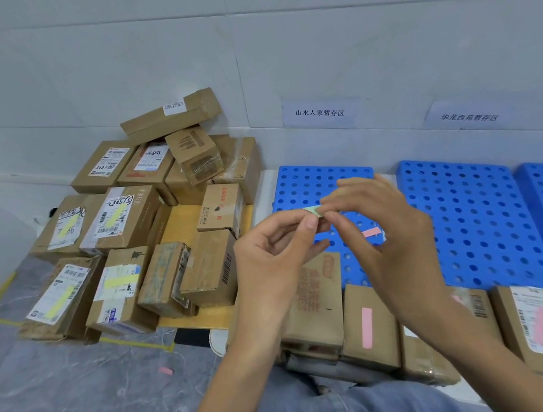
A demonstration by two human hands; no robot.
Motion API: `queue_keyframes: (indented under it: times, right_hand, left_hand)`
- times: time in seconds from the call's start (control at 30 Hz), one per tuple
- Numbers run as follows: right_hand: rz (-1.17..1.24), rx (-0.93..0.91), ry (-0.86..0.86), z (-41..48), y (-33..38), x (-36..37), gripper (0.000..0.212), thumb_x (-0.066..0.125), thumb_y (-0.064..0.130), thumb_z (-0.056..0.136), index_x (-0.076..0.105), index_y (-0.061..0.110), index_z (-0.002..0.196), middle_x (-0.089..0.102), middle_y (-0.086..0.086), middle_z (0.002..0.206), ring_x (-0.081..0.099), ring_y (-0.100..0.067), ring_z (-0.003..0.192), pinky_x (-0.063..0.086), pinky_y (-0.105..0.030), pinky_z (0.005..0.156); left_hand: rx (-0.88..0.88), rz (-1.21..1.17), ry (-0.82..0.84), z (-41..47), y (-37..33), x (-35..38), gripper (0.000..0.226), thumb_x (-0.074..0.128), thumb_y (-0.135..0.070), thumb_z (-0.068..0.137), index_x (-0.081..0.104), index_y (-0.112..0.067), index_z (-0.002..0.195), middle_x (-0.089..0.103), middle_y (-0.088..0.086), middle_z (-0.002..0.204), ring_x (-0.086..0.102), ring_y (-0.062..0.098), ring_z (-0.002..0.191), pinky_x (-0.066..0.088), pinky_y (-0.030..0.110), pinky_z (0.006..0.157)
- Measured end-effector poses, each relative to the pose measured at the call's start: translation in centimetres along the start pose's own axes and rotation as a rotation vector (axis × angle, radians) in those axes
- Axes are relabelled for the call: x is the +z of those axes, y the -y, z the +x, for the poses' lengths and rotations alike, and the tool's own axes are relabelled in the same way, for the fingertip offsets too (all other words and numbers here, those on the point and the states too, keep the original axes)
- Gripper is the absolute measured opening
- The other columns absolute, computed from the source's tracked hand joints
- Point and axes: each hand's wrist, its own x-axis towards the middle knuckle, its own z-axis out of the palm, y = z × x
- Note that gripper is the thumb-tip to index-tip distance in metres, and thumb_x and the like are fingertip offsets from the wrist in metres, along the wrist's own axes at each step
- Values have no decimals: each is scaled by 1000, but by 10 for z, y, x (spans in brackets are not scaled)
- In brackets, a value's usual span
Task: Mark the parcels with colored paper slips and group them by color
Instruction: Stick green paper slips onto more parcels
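We pinch the green slip (313, 211) between thumb and forefinger of both the left hand (271, 257) and the right hand (381, 226), above a blue pallet (471, 214). Pink-marked parcels (369, 327) lie just below our hands, and yellow-marked parcels (67, 295) sit well apart on the left.

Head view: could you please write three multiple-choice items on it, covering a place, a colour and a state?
1. On which side are the yellow-slipped parcels? A left; B right; C none in view.
2. What colour is the slip being held? A red; B green; C black.
3. How is the slip held? A lying loose; B crumpled in one fist; C pinched by the left hand and right hand.
Key: A, the yellow strips show only on the left pile; B, it is pale green; C, fingertips of both hands meet on it.
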Motion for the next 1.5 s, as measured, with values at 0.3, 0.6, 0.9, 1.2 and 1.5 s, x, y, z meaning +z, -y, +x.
queue_keyframes:
  times: [0.3,0.6,0.9,1.2,1.5]
  right_hand:
    - [444,326,285,15,1,-14,8,64,17,88,67,12,93,70,2,95,66,-16,99,50,-30,92]
    - [470,421,285,23,0,-21,11,72,18,78,70,17,88,70,1,89,66,-17,76,56,-34,77]
    - [-109,77,89,12,2,-13,8,68,29,81,68,22,86,62,8,92,57,-9,91,45,-34,84]
    - [46,146,142,17,6,-13,9,67,10,79,70,17,74,64,7,73,60,-10,69,48,-18,67]
    - [138,171,182,22,5,-16,11,69,8,82,72,17,76,65,10,74,64,-8,73,54,-21,71]
  left_hand:
    - [73,36,-2,-1,-1,0,16,58,3,88,65,-6,75,68,13,75,69,19,75,57,28,61]
    - [3,19,67,2,-5,-4,7,62,-3,86,69,-3,87,71,14,80,69,18,75,58,29,57]
    - [130,169,23,2,-4,-1,12,65,0,85,70,-9,80,69,5,72,65,16,69,56,28,53]
    - [193,241,18,4,-3,2,8,66,-5,85,71,-10,82,71,-1,77,68,15,75,57,28,56]
    - [195,268,34,6,-5,1,12,65,-4,86,72,-12,81,71,1,73,68,14,73,58,27,58]
